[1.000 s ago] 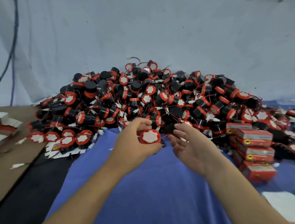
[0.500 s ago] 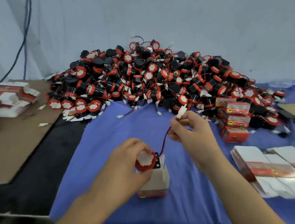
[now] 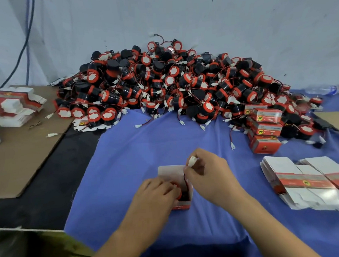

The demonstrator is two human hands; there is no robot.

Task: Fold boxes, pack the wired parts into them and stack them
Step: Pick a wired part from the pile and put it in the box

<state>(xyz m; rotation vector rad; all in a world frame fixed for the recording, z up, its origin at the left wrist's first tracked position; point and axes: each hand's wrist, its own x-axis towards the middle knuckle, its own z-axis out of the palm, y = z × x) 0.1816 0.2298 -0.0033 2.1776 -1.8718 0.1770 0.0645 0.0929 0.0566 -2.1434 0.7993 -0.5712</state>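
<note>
While pushing the wired part [image 3: 178, 187] down into the open box [image 3: 170, 172] with the left hand [image 3: 157, 191], fingers curled over its red rim, pinching the white connector [image 3: 192, 161] just above the box with the right hand [image 3: 207, 177], thumb and fingers clenched on it. Got a thin dark wire [image 3: 184, 179] running from the connector down into the box. Box standing upright on the blue cloth [image 3: 127, 169] at the near middle of the table [image 3: 51, 191], far flap up, red rim of the part showing at the opening. Got a huge pile of loose parts [image 3: 172, 83] heaped at the far side against the wall, lol. Small stack of packed boxes [image 3: 265, 128] at the pile's near right edge. Fanned-out flat unfolded boxes [image 3: 303, 182] lying at the near right, well apart from both hands. More flat ones [image 3: 14, 108] over at the far left on brown cardboard [image 3: 20, 154]. Also a plastic bottle [image 3: 326, 89] lying far right by the wall.
</note>
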